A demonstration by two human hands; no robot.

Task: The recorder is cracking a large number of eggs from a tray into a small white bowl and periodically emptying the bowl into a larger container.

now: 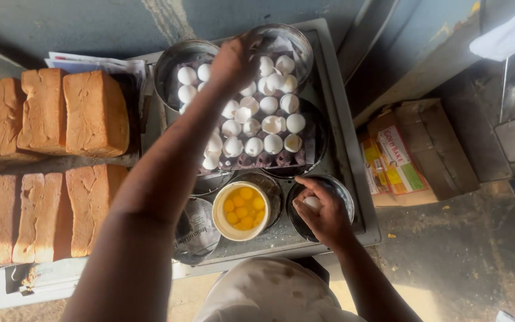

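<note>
One view only, from a camera worn on the person's head; it looks almost straight down, the person's own lap at the bottom edge and both arms reaching up into the picture from there; the desk (353, 197) sits close below, filling the middle; the egg tray (257, 128) lies near the centre; loaves of bread (49, 161) fill the left side; the floor (478, 250) and a cardboard box (415, 152) show at the right.
</note>
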